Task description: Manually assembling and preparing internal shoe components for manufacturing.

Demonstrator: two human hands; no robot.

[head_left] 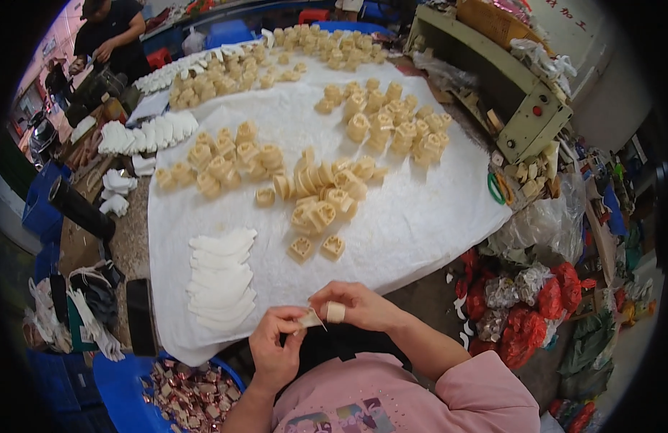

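Observation:
Near the table's front edge, my left hand [275, 345] pinches a small cream-coloured piece [307, 317] with a thin pointed edge. My right hand [359, 307] is closed close beside it, its fingers curled. At those fingers sits a pale cream band [335, 312]; whether it is held or wrapped round a finger, I cannot tell. Ahead of my hands lie two hollow cream blocks [333, 247], apart from a heap of similar blocks [316, 213]. To the left, white curved flat pieces [220, 281] lie overlapping in a column.
A white cloth [428, 216] covers the table, bearing more block heaps [395, 119]. A blue tub [114, 382] of small reddish pieces stands below left. At far right are a greenish metal machine [507, 101] and red plastic bags [525, 335]. Another person [117, 32] stands far left.

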